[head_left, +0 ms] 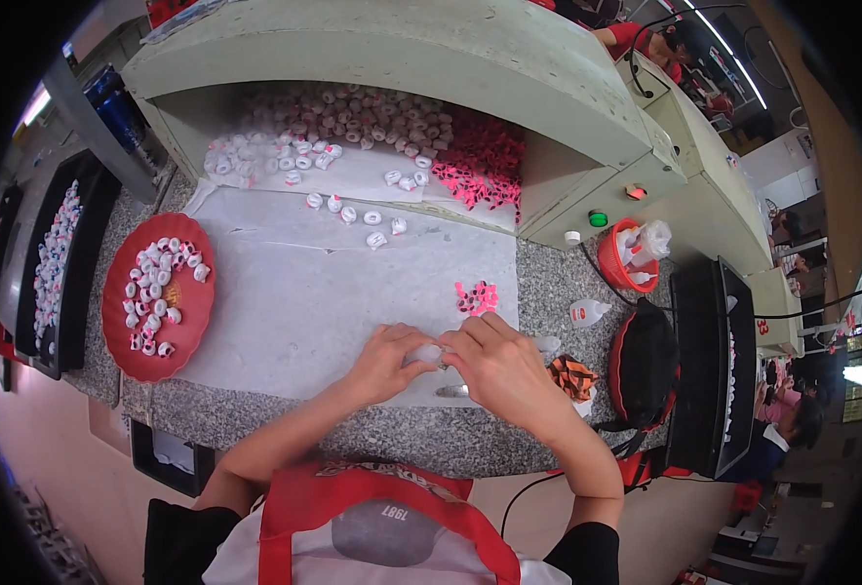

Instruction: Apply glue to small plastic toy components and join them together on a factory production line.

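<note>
the speckled granite desk runs across in front of you, and a pale green housing arches over its far side. a white sheet lies spread over the middle of the desk. at your far left a long black tray holds rows of small white pieces, and just beside it a round red plate carries more white caps with black and pink marks. under the housing sits a heap of loose white caps, with a heap of pink pieces touching its right side; a few caps lie scattered on the sheet nearer you. to your right stand a black bag and a small red basket, with a little white bottle between them and the sheet. a small cluster of pink pieces lies on the sheet just beyond your hands.

your left hand and right hand meet over the near edge of the sheet. between them sits a small white cap, and the grip of each hand is pinching it from its own side, fingertips pressed close. a small metal piece lies on the sheet just below your right hand.
</note>
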`<state>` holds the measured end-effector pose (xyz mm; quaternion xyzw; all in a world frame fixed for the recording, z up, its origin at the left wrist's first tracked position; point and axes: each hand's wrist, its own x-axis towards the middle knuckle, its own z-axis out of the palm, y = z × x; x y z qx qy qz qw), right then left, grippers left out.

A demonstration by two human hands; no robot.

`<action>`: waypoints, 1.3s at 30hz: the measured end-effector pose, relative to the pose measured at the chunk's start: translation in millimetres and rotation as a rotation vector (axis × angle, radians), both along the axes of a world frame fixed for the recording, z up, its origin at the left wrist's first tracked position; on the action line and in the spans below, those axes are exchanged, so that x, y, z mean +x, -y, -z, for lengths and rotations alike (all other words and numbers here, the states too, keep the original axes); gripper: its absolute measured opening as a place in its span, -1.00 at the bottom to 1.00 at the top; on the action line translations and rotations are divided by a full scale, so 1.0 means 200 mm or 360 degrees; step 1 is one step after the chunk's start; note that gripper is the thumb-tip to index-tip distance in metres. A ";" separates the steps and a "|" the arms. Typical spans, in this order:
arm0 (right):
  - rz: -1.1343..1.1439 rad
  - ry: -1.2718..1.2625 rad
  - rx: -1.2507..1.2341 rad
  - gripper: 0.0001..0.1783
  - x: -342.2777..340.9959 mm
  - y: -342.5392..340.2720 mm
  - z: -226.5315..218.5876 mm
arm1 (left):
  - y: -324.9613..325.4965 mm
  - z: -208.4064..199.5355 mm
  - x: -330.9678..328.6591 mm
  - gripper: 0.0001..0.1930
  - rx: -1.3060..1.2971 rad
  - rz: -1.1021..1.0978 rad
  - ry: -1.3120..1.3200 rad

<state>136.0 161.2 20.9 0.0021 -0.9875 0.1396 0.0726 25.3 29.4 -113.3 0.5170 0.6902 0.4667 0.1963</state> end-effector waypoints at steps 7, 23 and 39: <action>0.0160 -0.0268 -0.0131 -0.81 0.02 -0.06 -0.13 | -0.01 0.01 0.00 -0.69 -0.0017 -0.0005 0.0005; 0.1700 -0.0756 -0.1006 -0.62 0.51 -0.27 0.30 | -0.14 -0.28 0.12 -0.69 0.0069 -0.0091 0.0406; 0.1519 -0.1275 -0.1996 -0.51 0.77 -0.16 0.41 | -0.66 0.01 0.41 -0.17 0.0024 0.0150 -0.0042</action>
